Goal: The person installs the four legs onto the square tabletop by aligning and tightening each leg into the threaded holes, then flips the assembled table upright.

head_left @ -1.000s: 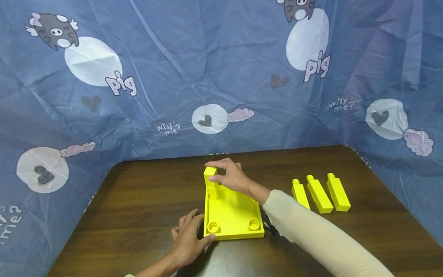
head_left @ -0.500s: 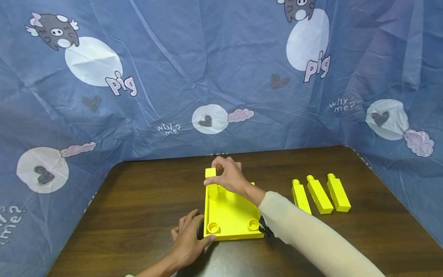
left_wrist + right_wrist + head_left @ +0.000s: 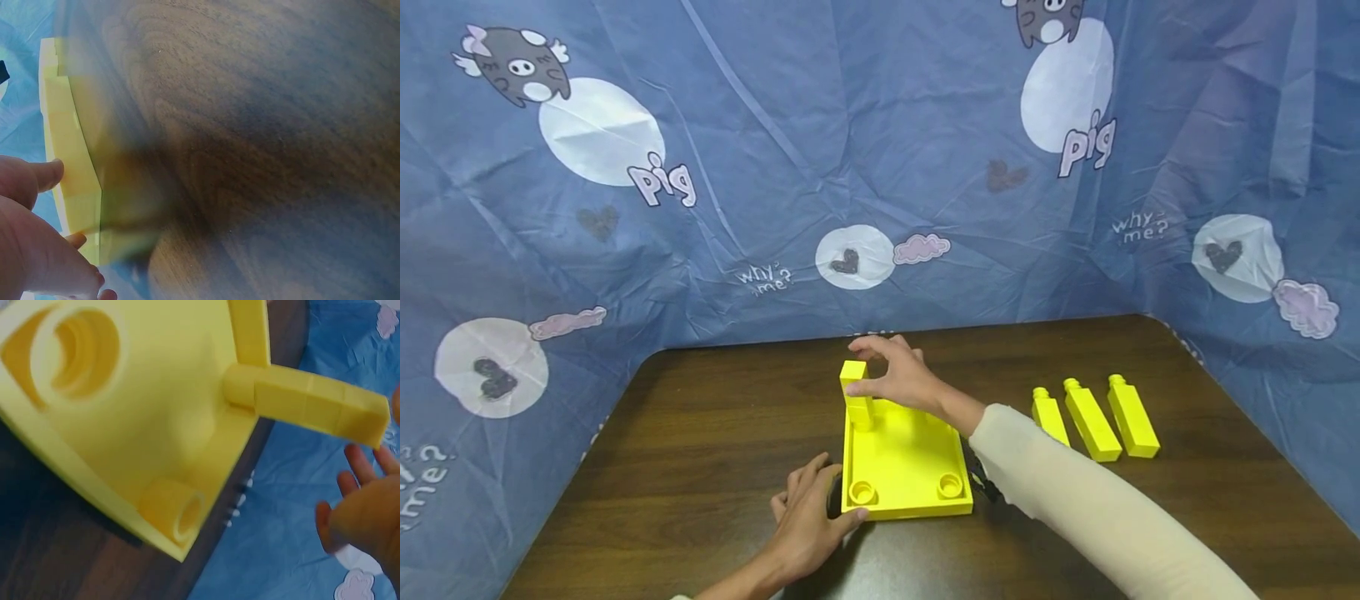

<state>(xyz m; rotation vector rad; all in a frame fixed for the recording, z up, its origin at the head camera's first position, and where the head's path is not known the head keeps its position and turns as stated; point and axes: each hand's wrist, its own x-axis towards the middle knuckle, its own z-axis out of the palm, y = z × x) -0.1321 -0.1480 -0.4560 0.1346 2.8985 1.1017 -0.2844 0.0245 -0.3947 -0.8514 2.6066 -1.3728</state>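
1. Blue cloth hangs behind your table.
2. Your left hand braces the tray, thumb and fingers round its near corner.
3. Your right hand is spread loosely about the top of 1 leg, upright in the tray's corner ahead of your left hand; any firm pinch can't be told.
4. Seating that leg seems the step in hand, nearly finished.
5. Next calls for checking it's firm, then reaching for 1 of 3 loose legs right of your right hand.

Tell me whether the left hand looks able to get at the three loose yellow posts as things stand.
Probably not directly: the yellow tray and right sleeve lie between the left hand and those loose posts.
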